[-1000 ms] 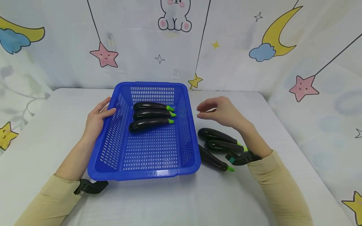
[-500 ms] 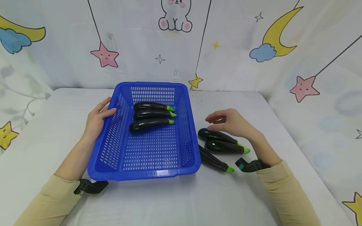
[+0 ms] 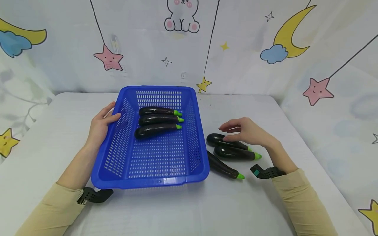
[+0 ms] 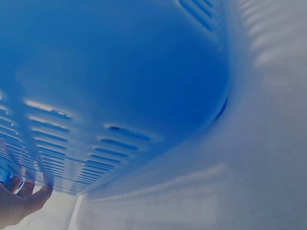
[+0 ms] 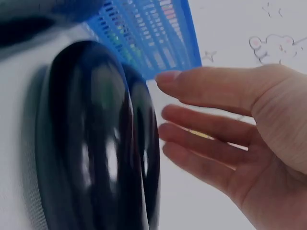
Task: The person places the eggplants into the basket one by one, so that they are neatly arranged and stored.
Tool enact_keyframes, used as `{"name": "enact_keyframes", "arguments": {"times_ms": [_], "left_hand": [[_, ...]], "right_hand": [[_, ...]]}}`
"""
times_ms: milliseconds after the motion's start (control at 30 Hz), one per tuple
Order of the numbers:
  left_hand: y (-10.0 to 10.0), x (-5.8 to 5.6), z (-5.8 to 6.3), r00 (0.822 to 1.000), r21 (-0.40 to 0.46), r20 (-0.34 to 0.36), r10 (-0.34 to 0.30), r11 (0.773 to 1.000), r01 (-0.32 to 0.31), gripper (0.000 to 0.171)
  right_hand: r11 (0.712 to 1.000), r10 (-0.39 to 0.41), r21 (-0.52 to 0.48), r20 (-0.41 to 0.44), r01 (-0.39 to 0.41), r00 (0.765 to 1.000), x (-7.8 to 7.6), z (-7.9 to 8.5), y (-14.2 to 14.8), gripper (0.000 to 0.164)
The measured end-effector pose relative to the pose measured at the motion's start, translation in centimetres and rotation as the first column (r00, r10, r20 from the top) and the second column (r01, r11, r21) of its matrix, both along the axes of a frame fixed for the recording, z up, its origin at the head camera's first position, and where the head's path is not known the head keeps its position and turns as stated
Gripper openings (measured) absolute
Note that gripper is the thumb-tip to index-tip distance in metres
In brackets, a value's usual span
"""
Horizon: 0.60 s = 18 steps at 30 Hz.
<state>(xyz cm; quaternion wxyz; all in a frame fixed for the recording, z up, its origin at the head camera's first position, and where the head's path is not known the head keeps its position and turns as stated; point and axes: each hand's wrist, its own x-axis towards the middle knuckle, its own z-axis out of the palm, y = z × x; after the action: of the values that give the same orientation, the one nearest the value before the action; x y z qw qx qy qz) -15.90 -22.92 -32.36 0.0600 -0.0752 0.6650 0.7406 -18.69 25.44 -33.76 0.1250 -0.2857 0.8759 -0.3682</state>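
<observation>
Eggplants (image 3: 158, 119): three in basket (image 3: 153, 181), three on surface (image 3: 236, 203) to its right | left hand (image 3: 98, 129) grips basket rim | right hand (image 3: 249, 132) spread, nothing held, near far loose eggplant (image 3: 214, 139) | step, likely: pickup; next calls for closing fingers round it

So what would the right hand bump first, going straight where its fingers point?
The right hand would probably meet the rearmost shiny black, green-stemmed eggplant outside the blue plastic basket; depth is unclear, so it might pass above and reach the basket instead.
</observation>
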Motion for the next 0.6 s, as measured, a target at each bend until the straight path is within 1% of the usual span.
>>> {"name": "enact_keyframes", "arguments": {"times_ms": [67, 200, 433, 600], "left_hand": [[0.0, 0.0, 0.0, 1.000, -0.006, -0.005, -0.003, 1.000, 0.003, 0.068], [0.0, 0.0, -0.1, 1.000, 0.009, -0.009, -0.003, 1.000, 0.003, 0.068], [0.0, 0.0, -0.1, 1.000, 0.027, -0.009, -0.003, 1.000, 0.003, 0.069], [0.0, 0.1, 0.0, 1.000, 0.062, -0.013, -0.001, 0.998, 0.002, 0.070]], "right_hand": [[1.000, 0.014, -0.003, 0.020, -0.014, 1.000, -0.2, -0.3, 0.4, 0.039], [0.999, 0.038, -0.007, 0.070, -0.037, 0.997, -0.6, -0.8, 1.2, 0.040], [0.995, 0.093, -0.042, 0.166, -0.087, 0.982, -0.8, -1.5, 1.9, 0.043], [0.991, 0.129, -0.057, 0.193, -0.120, 0.973, -1.1, -2.2, 2.2, 0.044]]}}
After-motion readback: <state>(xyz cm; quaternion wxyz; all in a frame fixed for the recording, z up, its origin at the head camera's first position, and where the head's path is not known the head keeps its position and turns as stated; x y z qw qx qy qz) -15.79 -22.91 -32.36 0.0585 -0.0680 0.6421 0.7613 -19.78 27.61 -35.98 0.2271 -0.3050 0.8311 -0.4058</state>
